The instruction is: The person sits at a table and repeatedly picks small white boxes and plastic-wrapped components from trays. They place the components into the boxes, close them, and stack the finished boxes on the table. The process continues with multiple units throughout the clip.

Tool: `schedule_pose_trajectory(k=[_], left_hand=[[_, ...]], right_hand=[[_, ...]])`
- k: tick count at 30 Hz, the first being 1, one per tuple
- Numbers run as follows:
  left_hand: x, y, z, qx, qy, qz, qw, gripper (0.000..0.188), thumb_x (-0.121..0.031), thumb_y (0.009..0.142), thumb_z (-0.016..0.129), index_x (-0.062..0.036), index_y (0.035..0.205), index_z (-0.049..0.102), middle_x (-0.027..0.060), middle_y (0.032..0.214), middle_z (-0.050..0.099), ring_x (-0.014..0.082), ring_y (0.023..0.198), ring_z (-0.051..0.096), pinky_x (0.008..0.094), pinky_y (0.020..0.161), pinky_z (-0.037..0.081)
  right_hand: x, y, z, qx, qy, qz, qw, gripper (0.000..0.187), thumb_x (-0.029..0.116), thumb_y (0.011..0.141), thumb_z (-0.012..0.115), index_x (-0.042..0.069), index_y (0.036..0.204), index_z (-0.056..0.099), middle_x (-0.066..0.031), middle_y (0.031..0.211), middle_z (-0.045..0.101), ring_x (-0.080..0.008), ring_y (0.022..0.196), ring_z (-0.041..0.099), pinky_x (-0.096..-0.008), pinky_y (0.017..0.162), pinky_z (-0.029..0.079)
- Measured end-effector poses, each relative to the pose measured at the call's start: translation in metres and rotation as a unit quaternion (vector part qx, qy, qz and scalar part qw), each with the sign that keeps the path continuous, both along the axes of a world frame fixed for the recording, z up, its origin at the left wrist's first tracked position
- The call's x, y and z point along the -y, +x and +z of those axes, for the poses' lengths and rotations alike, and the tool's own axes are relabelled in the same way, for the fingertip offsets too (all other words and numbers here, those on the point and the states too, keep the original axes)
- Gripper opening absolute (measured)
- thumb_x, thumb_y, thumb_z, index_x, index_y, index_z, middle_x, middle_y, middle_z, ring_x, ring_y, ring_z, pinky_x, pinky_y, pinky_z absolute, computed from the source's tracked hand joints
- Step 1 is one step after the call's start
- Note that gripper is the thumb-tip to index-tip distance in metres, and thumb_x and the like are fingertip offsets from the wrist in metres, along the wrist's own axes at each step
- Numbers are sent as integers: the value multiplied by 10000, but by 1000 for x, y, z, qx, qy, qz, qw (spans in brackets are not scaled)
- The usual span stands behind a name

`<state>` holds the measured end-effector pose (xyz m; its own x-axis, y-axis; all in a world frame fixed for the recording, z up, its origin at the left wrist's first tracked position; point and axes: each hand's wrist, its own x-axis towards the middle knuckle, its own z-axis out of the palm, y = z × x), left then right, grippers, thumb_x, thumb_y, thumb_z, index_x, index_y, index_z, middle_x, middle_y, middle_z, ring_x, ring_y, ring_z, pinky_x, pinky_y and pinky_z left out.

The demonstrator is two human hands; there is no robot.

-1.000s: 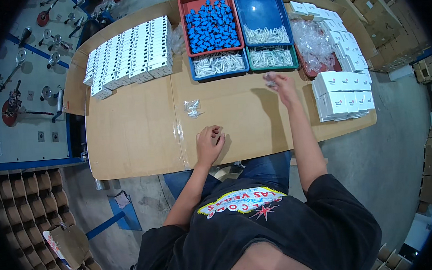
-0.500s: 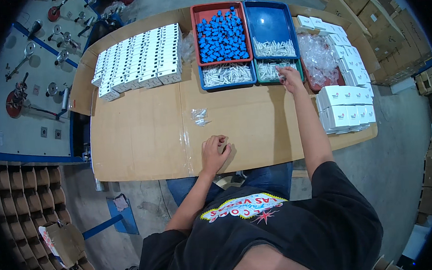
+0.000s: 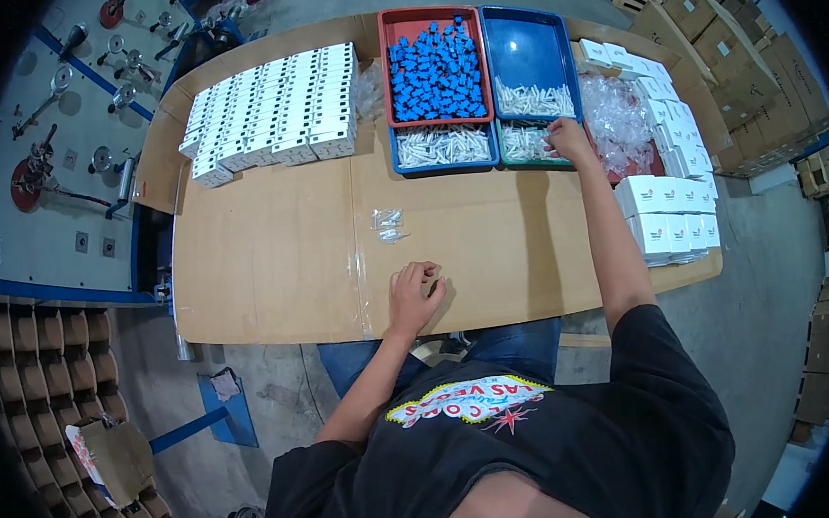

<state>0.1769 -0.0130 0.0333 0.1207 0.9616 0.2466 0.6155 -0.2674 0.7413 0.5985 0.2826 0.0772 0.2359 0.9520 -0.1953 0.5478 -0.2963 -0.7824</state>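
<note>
My right hand (image 3: 569,141) is over the right end of the green tray (image 3: 534,164), its fingers bent down at the small white tube-like pieces (image 3: 524,142) inside. Its fingertips are pinched together, and whatever is between them is too small to make out. On the cardboard near the table's front edge lies my left hand (image 3: 415,297), with fingers loosely curled, thumb apart and nothing visible in it. Beyond that hand, two small clear plastic packets (image 3: 389,225) with whitish pieces lie on the cardboard (image 3: 272,258).
Blue clips or connectors fill a red tray (image 3: 438,118). Beside it stand a blue tray (image 3: 523,48) and another blue tray (image 3: 447,169), both holding white pieces. White boxes (image 3: 277,106) stand in rows at left, more boxes (image 3: 667,196) at right. Clear plastic bags (image 3: 615,118) fill a red-brown tray.
My right hand has shifted slightly right along the green tray, its fingers still among the white pieces. The left hand stays in place. The whole view has shifted a little.
</note>
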Motion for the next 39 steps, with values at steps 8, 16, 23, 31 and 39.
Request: schedule_pose_trajectory(k=[8,16,23,31,39], left_hand=[[-1,2,0,4,1,-3,1000,303,-197,868,804,-64,1122,705,67,998,687,233,891,665,400,884,469],[-1,1,1,8,4,1,1000,291,-195,876,801,-71,1120,704,58,1000,687,222,893,668,394,889,466],[-1,2,2,8,5,-2,1000,297,-172,871,808,-69,1127,698,58,995,684,222,888,656,392,889,460],[0,1,-4,3,6,1,1000,289,-194,874,799,-80,1120,700,50,997,681,213,913,672,403,903,462],[1,0,-2,4,-1,0,1000,260,-200,886,793,-86,1100,699,43,1005,694,210,888,691,387,903,466]], right_hand=[[10,-9,35,202,95,60,973,148,142,918,789,87,1046,839,-176,919,793,-313,884,787,-417,786,599],[13,-5,38,230,202,22,952,152,205,934,760,123,1034,842,-202,979,784,-369,924,764,-439,843,584],[7,73,33,-72,-52,-27,996,161,123,869,790,-18,946,804,-90,740,724,-197,608,669,-342,553,539],[13,111,68,-273,241,-269,892,522,58,994,699,-79,1472,541,-234,1215,714,-284,876,784,-361,672,651],[68,-43,-15,-133,100,21,986,290,144,1066,627,17,1323,669,-89,1076,774,-173,857,756,-293,633,575]])
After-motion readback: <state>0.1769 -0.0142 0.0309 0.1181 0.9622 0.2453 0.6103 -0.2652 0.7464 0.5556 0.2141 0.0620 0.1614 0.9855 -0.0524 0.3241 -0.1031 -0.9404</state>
